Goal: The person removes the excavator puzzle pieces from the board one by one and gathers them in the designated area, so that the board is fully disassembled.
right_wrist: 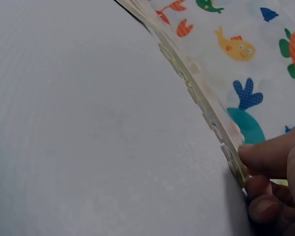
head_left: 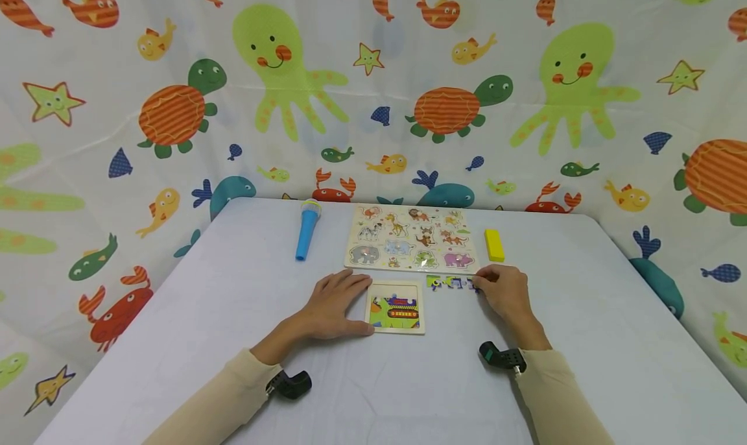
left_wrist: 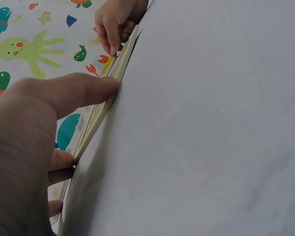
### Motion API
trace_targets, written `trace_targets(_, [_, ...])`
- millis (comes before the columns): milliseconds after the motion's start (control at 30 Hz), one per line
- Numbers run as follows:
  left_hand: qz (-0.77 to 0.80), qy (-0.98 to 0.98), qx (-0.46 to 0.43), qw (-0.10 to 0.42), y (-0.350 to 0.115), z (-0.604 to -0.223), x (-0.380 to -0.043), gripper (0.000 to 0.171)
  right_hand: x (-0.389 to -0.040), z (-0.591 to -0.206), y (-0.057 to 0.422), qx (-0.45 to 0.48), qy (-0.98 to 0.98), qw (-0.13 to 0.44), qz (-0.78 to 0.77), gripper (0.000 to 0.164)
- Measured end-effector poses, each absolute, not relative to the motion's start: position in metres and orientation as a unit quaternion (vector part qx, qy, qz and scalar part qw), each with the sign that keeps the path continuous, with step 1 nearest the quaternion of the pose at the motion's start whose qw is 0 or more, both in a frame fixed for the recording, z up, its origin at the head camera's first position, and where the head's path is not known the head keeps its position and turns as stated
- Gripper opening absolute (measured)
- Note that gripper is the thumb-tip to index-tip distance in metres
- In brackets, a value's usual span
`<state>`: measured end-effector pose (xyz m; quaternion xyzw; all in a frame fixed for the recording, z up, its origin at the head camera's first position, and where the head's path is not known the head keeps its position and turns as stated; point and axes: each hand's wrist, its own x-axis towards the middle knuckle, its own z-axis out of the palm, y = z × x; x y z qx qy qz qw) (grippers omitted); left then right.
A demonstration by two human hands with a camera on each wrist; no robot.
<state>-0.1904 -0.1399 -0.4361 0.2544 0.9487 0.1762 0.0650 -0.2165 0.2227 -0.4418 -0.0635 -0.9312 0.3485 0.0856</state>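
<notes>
A small wooden jigsaw tray (head_left: pixel 395 331) lies in front of me, partly filled with pieces that show a colourful vehicle; its upper part is bare wood. My left hand (head_left: pixel 335 305) rests against the tray's left side, thumb at the lower corner and fingers spread toward the upper one. To the right of the tray, several loose jigsaw pieces (head_left: pixel 452 282) lie in a row. At the right end of that row my right hand (head_left: pixel 506 294) pinches a jigsaw piece (right_wrist: pixel 239 173) between thumb and forefinger, low over the cloth; the fingertips hide part of it.
Behind the tray lies a larger animal peg puzzle board (head_left: pixel 411 237), its front edge close to the loose pieces. A blue toy microphone (head_left: pixel 306 231) lies to its left, a yellow block (head_left: pixel 494 245) to its right. A patterned curtain (head_left: pixel 373 108) hangs behind the white table (head_left: pixel 373 393).
</notes>
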Motion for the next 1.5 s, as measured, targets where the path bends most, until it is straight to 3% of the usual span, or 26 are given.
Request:
trace_targets(267, [0.172,0.949,0.256,0.061,-0.140,-0.436,-0.191,0.096,-0.214,-0.433,0.230,-0.050,-0.924,0.031,0.378,0.035])
trace_targets(433, [0.176,0.949,0.255,0.061,-0.140,-0.436,-0.191,0.095,-0.215,-0.432,0.230,-0.046,-0.925,0.020,0.377,0.035])
trace_targets(1133, [0.174,0.949,0.256,0.064,-0.140,-0.436,-0.191,0.096,-0.215,-0.425,0.225,-0.054,-0.926,0.027,0.372,0.043])
trace_targets(1500, [0.172,0.949,0.256,0.068,-0.140,-0.435,-0.191,0.095,-0.211,-0.404,0.205,0.014,-0.918,0.087,0.386,0.035])
